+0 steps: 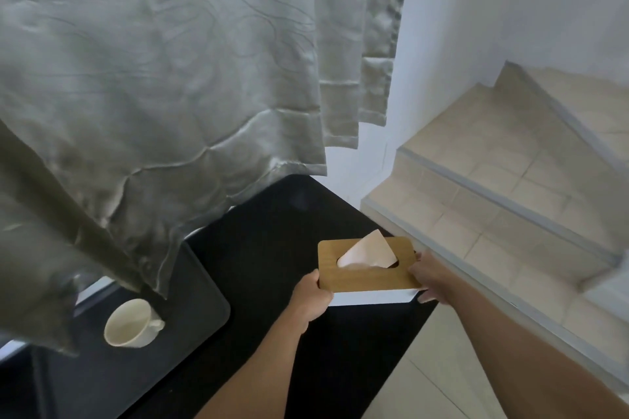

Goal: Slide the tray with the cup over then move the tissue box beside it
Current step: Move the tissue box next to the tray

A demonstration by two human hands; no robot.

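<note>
Grey curtain (pixel 153 95) draped over the ten o'clock half, black table (pixel 272 248) below it, dark tray (pixel 200 296) at eight o'clock carrying the white cup (pixel 127 323), upright, handle toward three. Tissue box (pixel 367 265) near the table's four o'clock edge, well apart from the tray, clasped at its short ends by left hand (pixel 311 299) and right hand (pixel 432 277). Best kept level, grip even, carried toward nine o'clock, set down just beside the tray, clear of the curtain hem.

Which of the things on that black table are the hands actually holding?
The tissue box with the wooden lid: left hand and right hand grip its two ends. The white cup sits untouched on the dark tray, off to the left.
</note>
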